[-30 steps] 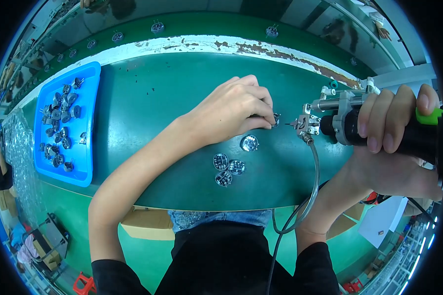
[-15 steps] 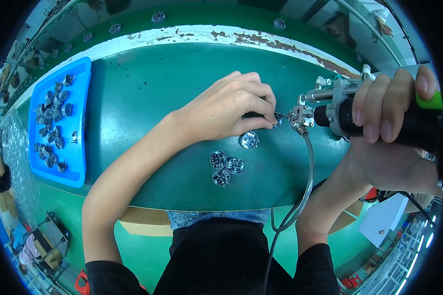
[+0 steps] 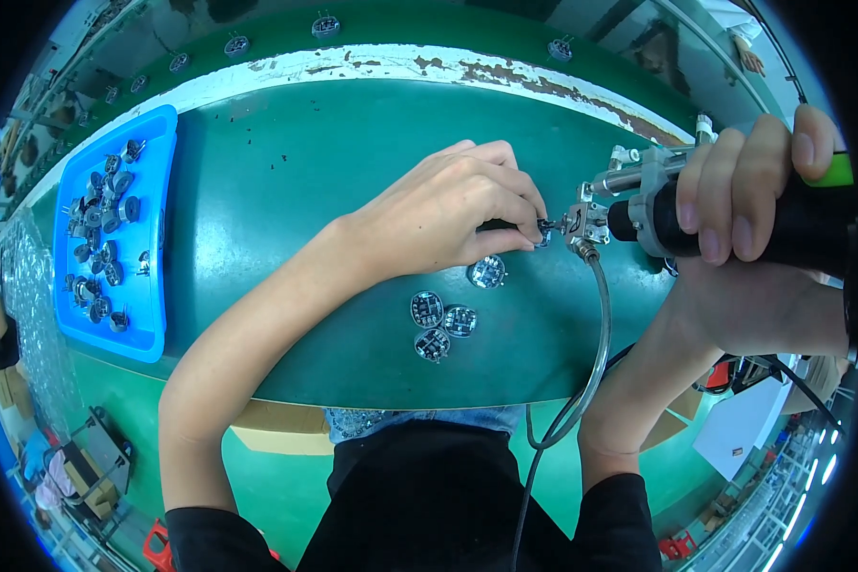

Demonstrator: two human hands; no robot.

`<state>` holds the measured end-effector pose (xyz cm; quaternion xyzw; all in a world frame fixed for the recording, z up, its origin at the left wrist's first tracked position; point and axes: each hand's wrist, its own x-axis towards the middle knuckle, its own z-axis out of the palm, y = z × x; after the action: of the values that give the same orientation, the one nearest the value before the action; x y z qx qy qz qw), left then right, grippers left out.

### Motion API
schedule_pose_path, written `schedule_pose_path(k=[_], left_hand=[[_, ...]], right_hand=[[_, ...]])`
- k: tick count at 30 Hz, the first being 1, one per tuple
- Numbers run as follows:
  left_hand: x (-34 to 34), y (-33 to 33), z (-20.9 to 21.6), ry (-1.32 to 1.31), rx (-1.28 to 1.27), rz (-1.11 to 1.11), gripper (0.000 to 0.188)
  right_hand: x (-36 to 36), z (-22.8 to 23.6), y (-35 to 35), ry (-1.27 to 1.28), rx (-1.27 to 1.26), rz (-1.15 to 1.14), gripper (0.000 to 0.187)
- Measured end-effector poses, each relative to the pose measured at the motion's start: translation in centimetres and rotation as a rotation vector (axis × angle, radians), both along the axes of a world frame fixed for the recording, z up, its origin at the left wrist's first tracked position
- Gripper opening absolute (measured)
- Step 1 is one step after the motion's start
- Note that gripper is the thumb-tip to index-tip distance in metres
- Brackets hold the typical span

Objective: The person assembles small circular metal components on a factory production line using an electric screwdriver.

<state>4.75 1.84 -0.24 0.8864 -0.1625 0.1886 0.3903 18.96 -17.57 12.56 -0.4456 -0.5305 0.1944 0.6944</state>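
My left hand [image 3: 462, 205] pinches a small round electronic part [image 3: 543, 234] at the middle right of the green table, its fingers hiding most of it. Wrapped around the black body of an automatic screwdriver [image 3: 801, 238] is my right hand [image 3: 753, 205]. The tool lies nearly level, and its metal nose [image 3: 586, 225] points left at the pinched part; whether they touch, I cannot tell. A clear hose runs down from the nose. Just below my left fingers lies one loose round circuit part [image 3: 487, 273]. Three more circuit parts [image 3: 431, 344] sit clustered nearer me.
A blue tray [image 3: 166, 238] of several round grey parts with pins stands at the left. Beyond the chipped white ledge [image 3: 372, 64], a green belt [image 3: 448, 24] carries spaced round parts. The hose [image 3: 601, 324] and a black cable drop over the table's front edge.
The parts on the far belt have shifted right. My left hand and the pinched part have moved very slightly right. Both hands keep their grips.
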Motion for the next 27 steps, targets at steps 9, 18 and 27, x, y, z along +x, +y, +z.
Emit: schedule_pose_path(k=[9, 18, 27], left_hand=[[0.0, 0.0, 0.4, 0.046, 0.017, 0.007, 0.010], [-0.1, 0.2, 0.4, 0.007, -0.006, 0.039, 0.031], [0.0, -0.1, 0.1, 0.092, -0.050, 0.135, 0.047]], right_hand=[[0.7, 0.0, -0.2, -0.015, 0.000, 0.024, 0.095], [2.7, 1.8, -6.4, -0.055, 0.020, 0.052, 0.095], [-0.1, 1.9, -1.9, -0.083, 0.022, 0.087, 0.095]])
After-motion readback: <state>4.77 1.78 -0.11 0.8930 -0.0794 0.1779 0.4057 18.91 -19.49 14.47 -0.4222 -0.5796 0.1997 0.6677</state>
